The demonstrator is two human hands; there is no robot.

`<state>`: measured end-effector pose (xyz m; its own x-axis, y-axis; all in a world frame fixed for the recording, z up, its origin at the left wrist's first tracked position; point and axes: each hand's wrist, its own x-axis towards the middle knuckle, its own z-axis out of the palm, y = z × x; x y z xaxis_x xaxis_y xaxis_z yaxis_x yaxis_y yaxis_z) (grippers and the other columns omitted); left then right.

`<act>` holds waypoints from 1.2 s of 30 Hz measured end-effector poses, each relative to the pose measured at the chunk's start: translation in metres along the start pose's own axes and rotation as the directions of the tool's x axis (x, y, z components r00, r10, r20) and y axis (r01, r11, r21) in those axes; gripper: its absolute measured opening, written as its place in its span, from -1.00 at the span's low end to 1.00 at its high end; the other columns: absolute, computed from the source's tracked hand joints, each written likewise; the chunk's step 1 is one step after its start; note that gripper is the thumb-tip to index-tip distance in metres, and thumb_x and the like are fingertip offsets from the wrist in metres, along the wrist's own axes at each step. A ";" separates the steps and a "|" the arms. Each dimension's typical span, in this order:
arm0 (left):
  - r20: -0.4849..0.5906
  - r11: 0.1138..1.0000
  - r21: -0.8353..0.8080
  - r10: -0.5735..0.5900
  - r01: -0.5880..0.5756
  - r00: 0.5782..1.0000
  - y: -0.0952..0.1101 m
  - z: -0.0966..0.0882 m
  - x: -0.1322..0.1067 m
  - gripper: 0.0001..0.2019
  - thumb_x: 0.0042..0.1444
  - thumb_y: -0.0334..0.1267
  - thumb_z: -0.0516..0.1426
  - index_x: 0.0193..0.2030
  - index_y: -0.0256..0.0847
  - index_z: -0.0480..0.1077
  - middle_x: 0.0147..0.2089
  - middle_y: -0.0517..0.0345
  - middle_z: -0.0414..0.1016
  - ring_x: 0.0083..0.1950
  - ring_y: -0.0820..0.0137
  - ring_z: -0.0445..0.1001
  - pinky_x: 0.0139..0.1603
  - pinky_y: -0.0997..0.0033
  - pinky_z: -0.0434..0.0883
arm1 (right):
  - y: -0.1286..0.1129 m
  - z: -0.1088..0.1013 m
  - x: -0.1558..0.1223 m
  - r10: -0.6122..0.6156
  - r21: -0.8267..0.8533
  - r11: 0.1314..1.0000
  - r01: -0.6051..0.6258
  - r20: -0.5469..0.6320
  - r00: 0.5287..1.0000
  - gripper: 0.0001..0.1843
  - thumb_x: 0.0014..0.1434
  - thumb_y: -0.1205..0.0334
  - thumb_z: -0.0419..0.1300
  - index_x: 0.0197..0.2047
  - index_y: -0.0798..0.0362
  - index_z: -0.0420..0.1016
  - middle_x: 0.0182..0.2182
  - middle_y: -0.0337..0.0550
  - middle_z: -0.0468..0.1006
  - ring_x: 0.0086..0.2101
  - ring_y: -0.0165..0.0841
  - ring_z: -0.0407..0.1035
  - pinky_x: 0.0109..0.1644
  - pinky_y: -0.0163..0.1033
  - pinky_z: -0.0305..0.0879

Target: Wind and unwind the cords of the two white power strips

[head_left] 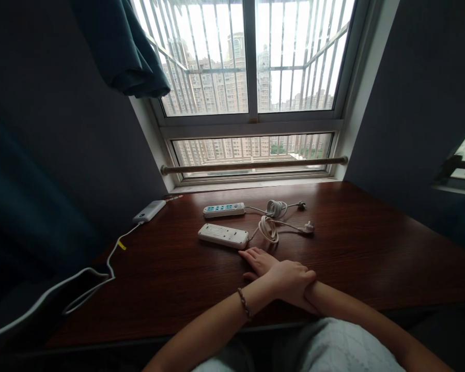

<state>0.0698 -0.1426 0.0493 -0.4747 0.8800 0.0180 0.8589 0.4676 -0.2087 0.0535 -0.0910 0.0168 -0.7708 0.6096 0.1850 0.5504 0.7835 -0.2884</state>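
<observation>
My left hand point(294, 280), with a braided bracelet point(244, 304) on its wrist, lies across my right wrist with the fingers wrapped round it. Beneath it, my right hand point(261, 261) rests on the table, fingers stretched out to the left. Just beyond those fingertips lies a white power strip point(222, 235), its underside facing up; its coiled cord point(269, 230) ends in a plug point(308, 227). Behind it sits a second power strip point(223, 208), blue sockets facing up, with a grey bundled cord point(276, 208) and a dark plug point(301, 205). Neither hand holds a strip.
The dark reddish-brown table point(356, 243) reaches to a barred window with a horizontal rail point(256, 166). At the table's left edge lies a white box-like device point(150, 211) with a white cable point(112, 253) trailing toward me. A blue curtain point(127, 57) hangs upper left.
</observation>
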 end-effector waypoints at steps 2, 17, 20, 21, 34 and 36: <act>-0.025 0.997 -0.040 -0.060 0.059 0.998 -0.001 -0.004 -0.002 -0.23 -0.15 0.14 0.10 0.24 -0.12 0.16 0.33 -0.04 0.05 0.35 -0.15 -0.23 0.06 -0.09 0.28 | 0.000 0.000 0.000 -0.002 -0.003 1.000 0.002 0.001 1.000 -0.19 0.08 -0.02 0.16 0.26 0.30 0.06 0.08 0.15 0.28 0.06 -0.10 0.14 0.18 -0.07 0.08; 0.019 0.984 -0.166 0.075 -0.071 0.997 -0.013 -0.019 -0.006 -0.14 -0.20 0.13 0.14 0.28 -0.12 0.09 0.36 -0.02 -0.02 0.35 -0.22 -0.26 0.11 -0.21 0.17 | -0.001 -0.002 -0.001 0.011 0.014 1.000 -0.012 0.014 1.000 -0.20 0.09 -0.02 0.16 0.25 0.31 0.06 0.07 0.19 0.27 0.06 -0.11 0.12 0.17 -0.05 0.08; 0.007 0.978 -0.201 0.057 -0.055 0.998 -0.012 -0.019 -0.007 -0.17 -0.18 0.11 0.14 0.28 -0.12 0.10 0.35 -0.04 -0.01 0.34 -0.23 -0.24 0.09 -0.20 0.20 | 0.000 0.000 -0.001 0.009 0.017 1.000 -0.010 0.009 1.000 -0.20 0.09 -0.03 0.15 0.25 0.31 0.05 0.07 0.19 0.27 0.06 -0.12 0.12 0.17 -0.06 0.07; 0.003 0.980 -0.197 0.034 -0.033 0.999 -0.011 -0.019 -0.007 -0.17 -0.17 0.11 0.13 0.28 -0.11 0.09 0.35 -0.04 -0.01 0.34 -0.22 -0.23 0.08 -0.20 0.21 | 0.001 0.000 -0.001 0.007 0.017 1.000 -0.008 0.006 1.000 -0.19 0.09 -0.04 0.15 0.25 0.30 0.05 0.07 0.18 0.27 0.06 -0.12 0.12 0.17 -0.06 0.07; 0.001 0.992 -0.128 -0.008 0.008 1.000 -0.006 -0.011 -0.007 -0.12 -0.18 0.12 0.12 0.31 -0.16 0.02 0.36 -0.05 -0.03 0.35 -0.21 -0.26 0.08 -0.20 0.23 | 0.001 -0.001 -0.001 -0.010 0.008 1.000 0.010 -0.008 1.000 -0.20 0.08 -0.04 0.16 0.24 0.31 0.08 0.05 0.18 0.29 0.05 -0.11 0.14 0.16 -0.05 0.09; 0.014 0.996 -0.085 0.001 0.000 1.000 -0.005 -0.010 -0.007 -0.09 -0.21 0.11 0.14 0.31 -0.16 0.01 0.36 -0.05 -0.03 0.35 -0.22 -0.27 0.08 -0.22 0.22 | 0.000 -0.001 -0.001 -0.004 0.004 1.000 0.004 -0.001 1.000 -0.20 0.08 -0.03 0.16 0.24 0.31 0.08 0.05 0.18 0.29 0.04 -0.10 0.14 0.16 -0.05 0.09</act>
<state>0.0709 -0.1500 0.0600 -0.4764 0.8792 0.0039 0.8721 0.4731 -0.1251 0.0547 -0.0913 0.0175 -0.7729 0.6062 0.1872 0.5457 0.7857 -0.2914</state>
